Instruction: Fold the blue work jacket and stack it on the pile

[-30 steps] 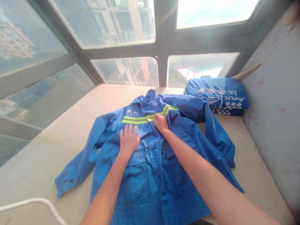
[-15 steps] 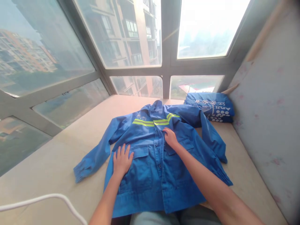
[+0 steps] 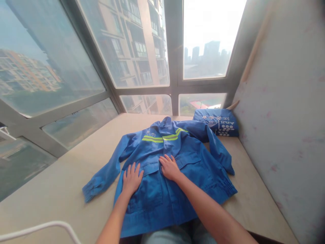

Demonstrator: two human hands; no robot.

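Quickly, from the left: white cable (image 3: 50, 224) curving over the near corner of the pale surface (image 3: 63, 193), apart from the clothing. Next comes the left sleeve (image 3: 101, 183), angled outward, elastic cuff bunched. It belongs to the blue jacket (image 3: 152, 189), which lies front up mid-surface, collar toward the windows, hem at the near edge by the person's legs. Left hand (image 3: 132, 178): palm down on the jacket front beside the left pocket flap (image 3: 150, 168), fingers spread apart, nothing pinched. Reflective stripe (image 3: 152, 139) runs across the chest beyond it. Right hand (image 3: 169, 167): on the front opening, fingers a bit bent and apart, lying on the cloth; can't tell whether the thumb catches any edge. Step in hand reads as flattening the front. To do it well, I'd let the left palm anchor its panel and sweep the right outward from the opening with light, flat pressure, so the overlap doesn't shift and the right pocket flap (image 3: 189, 160) doesn't fold under. Right sleeve (image 3: 219, 149) is bent back toward the body, creased; probably wants straightening separately. Far right: folded blue bundle (image 3: 215, 122), white print, against the wall (image 3: 274, 118).
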